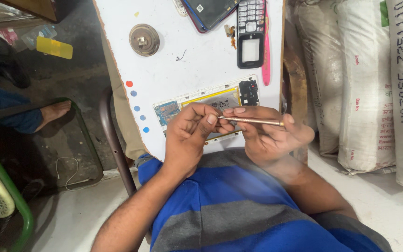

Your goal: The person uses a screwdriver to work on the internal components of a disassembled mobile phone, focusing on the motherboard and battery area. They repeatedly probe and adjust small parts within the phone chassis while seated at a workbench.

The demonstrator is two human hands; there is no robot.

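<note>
Now we grip a thin metal screwdriver in both hands, left hand pinching its tip, right hand closed around its shaft, just above the opened phone near the counter edge.

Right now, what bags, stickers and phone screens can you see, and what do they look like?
Sacks: right of the table, tall, white, with printed writing.
Keypad phone shell: top of the white table, black, its screen window empty.
Dark phone screen: top edge, flat, glossy.
Yellow packet: on the floor, left, flat rectangle.
Dot stickers: table's left edge, one red, the others blue.
</note>
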